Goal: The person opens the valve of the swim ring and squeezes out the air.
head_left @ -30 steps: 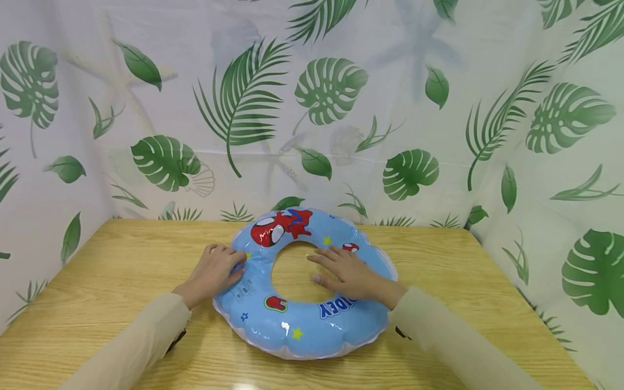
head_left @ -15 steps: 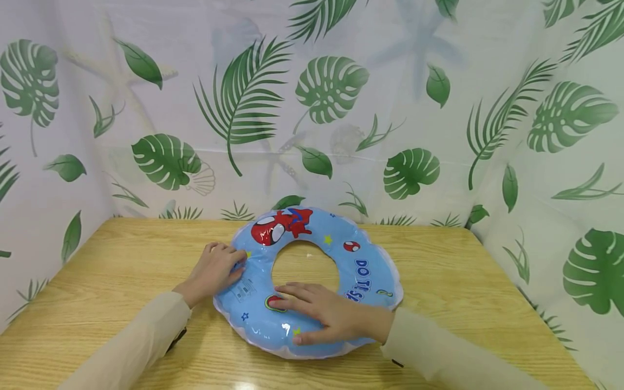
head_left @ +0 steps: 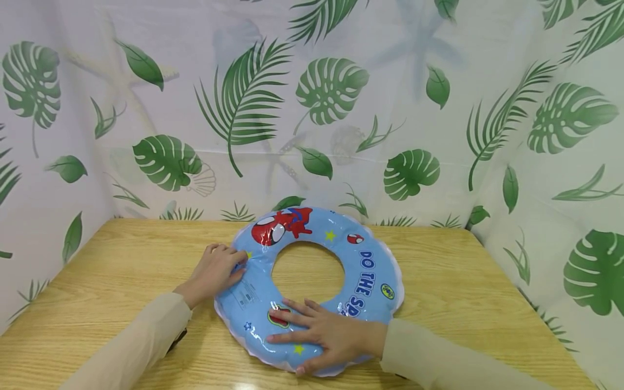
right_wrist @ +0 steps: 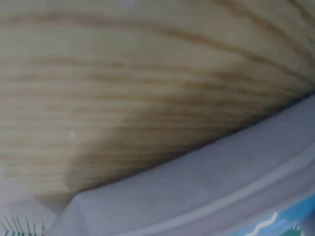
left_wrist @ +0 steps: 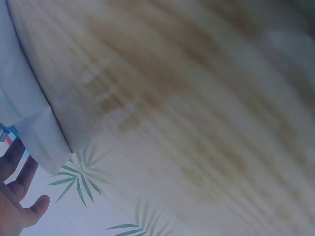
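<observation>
We identify 1 table (head_left: 463,281) with a yellowish wood-grain top (glossy, with darker grain lines running from side to side). On it rests 1 inflatable ring (head_left: 260,273), light blue with printed figures; through the ring's central opening we see the table's surface.

The blue inflatable ring (head_left: 263,271) reads "DO THE SP", then turns unclear.

Head: bright, even, mostly sharp
Swim ring (head_left: 255,271): white glare streaks
Tabletop (head_left: 463,292): glare at bottom frame edge
Left wrist: dim, heavily blurred
Right wrist: dim, soft; shadowed along swim ring
</observation>
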Motion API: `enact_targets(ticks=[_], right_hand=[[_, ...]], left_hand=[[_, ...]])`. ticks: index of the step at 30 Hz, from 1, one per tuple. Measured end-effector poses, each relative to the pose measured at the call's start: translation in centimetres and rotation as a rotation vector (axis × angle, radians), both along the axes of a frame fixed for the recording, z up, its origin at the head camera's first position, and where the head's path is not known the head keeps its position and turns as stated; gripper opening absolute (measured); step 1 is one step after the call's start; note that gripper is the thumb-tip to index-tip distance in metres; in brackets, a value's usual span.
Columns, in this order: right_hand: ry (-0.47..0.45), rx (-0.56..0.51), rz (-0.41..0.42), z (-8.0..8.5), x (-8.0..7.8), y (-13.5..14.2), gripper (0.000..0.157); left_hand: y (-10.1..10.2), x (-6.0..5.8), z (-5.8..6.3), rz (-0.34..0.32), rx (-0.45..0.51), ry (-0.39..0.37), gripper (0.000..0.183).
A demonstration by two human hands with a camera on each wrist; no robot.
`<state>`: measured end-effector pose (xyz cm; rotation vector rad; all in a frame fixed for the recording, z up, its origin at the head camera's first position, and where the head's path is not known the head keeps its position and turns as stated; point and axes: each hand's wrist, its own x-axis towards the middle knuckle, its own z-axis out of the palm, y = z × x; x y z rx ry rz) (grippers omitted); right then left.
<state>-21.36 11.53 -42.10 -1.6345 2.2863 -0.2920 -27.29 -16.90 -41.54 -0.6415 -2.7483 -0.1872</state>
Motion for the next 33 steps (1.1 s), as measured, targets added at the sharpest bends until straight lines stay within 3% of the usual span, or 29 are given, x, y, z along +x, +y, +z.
enact_targets(ticks=[8, 33], right_hand=[[0.048, 0.037, 0.008, -0.27, -0.03, -0.27, 0.055], [0.228, 0.148, 0.028, -0.86, -0.10, -0.95, 0.053]], left_hand=[[-0.17, -0.11, 0.16, -0.032, 0.017, 0.020, 0.010], [-0.39, -0.89, 0.45, -0.041, 0.011, 0.005, 0.011]])
